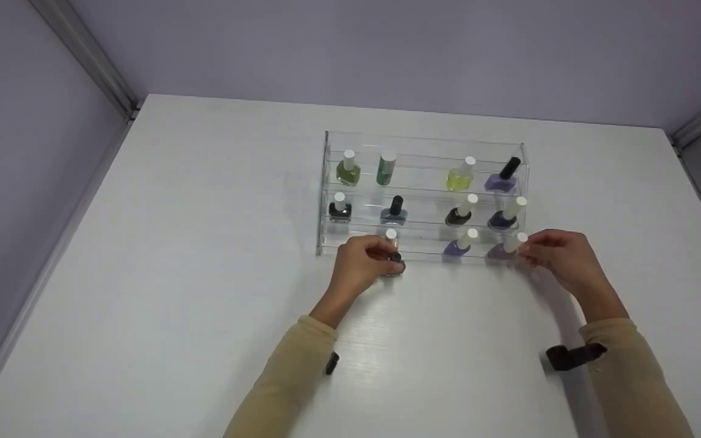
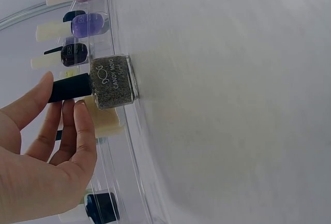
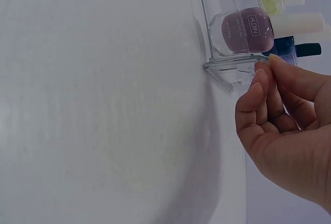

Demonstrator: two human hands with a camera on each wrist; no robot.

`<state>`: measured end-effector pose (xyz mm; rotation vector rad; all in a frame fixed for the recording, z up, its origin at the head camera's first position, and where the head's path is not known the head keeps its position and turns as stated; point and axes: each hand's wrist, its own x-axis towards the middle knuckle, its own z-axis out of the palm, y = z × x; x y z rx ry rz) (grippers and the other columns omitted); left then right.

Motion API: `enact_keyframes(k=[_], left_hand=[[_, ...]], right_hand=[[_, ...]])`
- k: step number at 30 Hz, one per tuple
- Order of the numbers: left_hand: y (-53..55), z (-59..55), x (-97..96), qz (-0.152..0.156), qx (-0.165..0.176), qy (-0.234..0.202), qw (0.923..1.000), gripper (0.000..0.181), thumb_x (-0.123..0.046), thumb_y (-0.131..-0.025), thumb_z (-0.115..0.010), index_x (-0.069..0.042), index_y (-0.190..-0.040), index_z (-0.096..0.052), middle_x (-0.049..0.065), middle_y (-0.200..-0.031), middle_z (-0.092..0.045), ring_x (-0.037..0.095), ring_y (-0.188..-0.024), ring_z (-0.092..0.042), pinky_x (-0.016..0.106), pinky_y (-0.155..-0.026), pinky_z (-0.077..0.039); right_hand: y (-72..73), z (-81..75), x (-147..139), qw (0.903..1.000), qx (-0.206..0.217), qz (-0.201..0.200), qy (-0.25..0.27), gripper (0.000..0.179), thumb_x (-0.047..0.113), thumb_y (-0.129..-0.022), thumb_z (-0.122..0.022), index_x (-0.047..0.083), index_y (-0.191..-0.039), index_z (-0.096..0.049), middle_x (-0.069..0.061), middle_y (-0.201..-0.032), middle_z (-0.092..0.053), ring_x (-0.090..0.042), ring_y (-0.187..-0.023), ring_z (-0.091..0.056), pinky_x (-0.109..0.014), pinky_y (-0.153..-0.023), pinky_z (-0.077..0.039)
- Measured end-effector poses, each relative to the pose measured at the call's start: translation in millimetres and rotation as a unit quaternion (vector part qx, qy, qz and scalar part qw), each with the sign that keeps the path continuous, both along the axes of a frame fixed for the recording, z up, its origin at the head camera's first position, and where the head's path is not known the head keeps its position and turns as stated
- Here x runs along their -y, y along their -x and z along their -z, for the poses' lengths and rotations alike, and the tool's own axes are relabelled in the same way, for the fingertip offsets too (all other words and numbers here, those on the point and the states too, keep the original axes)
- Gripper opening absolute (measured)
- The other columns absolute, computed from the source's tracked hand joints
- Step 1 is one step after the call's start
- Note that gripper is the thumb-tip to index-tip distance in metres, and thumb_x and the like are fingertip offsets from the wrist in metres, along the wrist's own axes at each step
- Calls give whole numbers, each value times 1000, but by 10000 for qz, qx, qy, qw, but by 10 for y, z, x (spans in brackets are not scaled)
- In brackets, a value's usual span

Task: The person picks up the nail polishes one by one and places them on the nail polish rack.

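My left hand [image 1: 356, 261] pinches the black cap of a glittery grey nail polish bottle [image 2: 111, 81] between thumb and fingers. That bottle is upright at the front of the clear tiered display rack [image 1: 426, 227]; a white-capped bottle with pale polish [image 2: 106, 122] stands just behind it on the lowest tier. At the rack's right end, my right hand [image 1: 563, 258] pinches the edge of the clear side panel with thumb and forefinger. Close by that hand stands a mauve nail polish bottle [image 3: 248, 30] with a white cap.
A purple bottle [image 1: 457, 246] shares the lowest tier. Dark and grey-blue bottles [image 1: 394, 214] line the middle tier. Green [image 1: 348, 173], yellow [image 1: 459, 180] and lilac [image 1: 501, 182] bottles stand on the top tier. The white table [image 1: 204, 243] meets pale walls at the back and sides.
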<state>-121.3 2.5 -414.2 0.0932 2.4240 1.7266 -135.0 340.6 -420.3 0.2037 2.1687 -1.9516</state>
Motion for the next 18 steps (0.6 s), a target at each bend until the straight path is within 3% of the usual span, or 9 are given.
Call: enact_keyframes(k=[18], left_hand=[[-2,-20,44,-114,57,152,9998,18,-3,-67,-79,-8,-83,-72,0,-80,-66,12,-74,-60,22,-66,-48]], right_hand=[[1,-15,7,9996,136,23,-232,3,3,-83,-65,4,-85,-68,-2,-81,-65,-13,-72,-60,-24,-64,-51]])
